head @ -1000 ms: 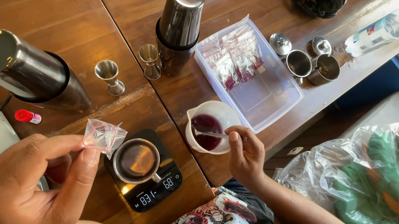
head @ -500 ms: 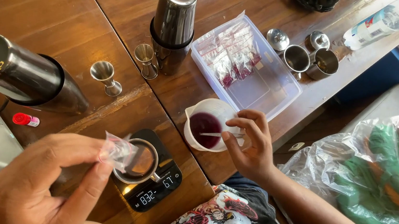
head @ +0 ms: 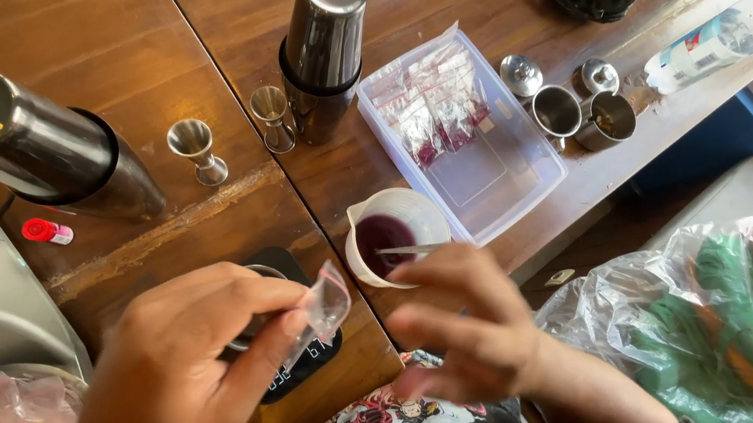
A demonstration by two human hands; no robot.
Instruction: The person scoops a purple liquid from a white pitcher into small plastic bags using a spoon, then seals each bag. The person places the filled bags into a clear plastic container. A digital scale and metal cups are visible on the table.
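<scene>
Here the left hand (head: 186,352) pinches a small clear bag (head: 325,305) upright in its fingers, over the black scale (head: 298,369) at the bench edge; the right hand (head: 463,329), fingers loosely curled (holding nothing I can make out), hovers just right of it, nearer the white cup of purple liquid (head: 393,236).

Small clear bag (head: 323,305) in left hand (head: 186,352) grip, right hand (head: 464,324) beside white cup (head: 393,234) of purple powder.

Bright, warm daylight enters from about two o'clock, where the view overexposes near the window. Glare streaks the steel shaker (head: 326,30) and the clear plastic bag (head: 728,324) at three o'clock. Shadows stay soft. The right hand (head: 468,330) is motion-blurred — the wooden table (head: 123,44) stays sharp.
</scene>
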